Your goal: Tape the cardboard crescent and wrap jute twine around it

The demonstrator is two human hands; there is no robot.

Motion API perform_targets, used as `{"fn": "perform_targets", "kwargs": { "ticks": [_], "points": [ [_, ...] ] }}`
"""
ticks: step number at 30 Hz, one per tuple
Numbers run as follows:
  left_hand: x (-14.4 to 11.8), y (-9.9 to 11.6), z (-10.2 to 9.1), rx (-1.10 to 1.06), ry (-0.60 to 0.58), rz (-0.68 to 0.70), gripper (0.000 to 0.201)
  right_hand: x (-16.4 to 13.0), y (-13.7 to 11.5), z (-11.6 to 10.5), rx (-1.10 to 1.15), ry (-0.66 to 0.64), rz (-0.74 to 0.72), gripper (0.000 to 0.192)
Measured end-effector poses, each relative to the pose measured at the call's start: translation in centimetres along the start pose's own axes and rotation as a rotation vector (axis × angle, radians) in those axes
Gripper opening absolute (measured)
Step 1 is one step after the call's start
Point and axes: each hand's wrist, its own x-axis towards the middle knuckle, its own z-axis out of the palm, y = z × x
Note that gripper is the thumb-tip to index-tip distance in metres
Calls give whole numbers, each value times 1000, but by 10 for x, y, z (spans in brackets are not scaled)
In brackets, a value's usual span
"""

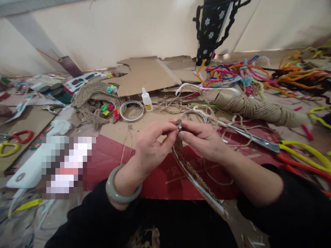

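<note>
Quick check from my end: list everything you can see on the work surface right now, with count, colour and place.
cardboard strip: one, brown, pinched at its top by both hands
twine spool: one, tan, right of centre
glue bottle: one, white, centre back
rings: two, pale, behind the hands
scissors: one, yellow and orange handles, right
pipe cleaners: many, mixed colours, back right
cardboard sheets: several, brown, centre back
jute coil piece: one, tan with bright pompoms, left of centre
bangle: one, grey-green, left wrist
left hand: one, pinching
right hand: one, pinching
</note>
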Motion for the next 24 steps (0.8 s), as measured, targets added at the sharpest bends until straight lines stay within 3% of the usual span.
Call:
{"fn": "perform_targets", "kwargs": {
  "ticks": [14, 19, 24],
  "points": [
    [1, -1, -1, -46, -20, -46, 6, 0, 1, 1, 13, 9, -6, 30],
    [-1, -10, -2, -154, 39, -275, 12, -1, -3, 0, -7, 37, 29, 30],
    [1, -11, 0, -395, -170, -537, 32, 0, -6, 1, 30, 72, 12, 26]
  ]
}}
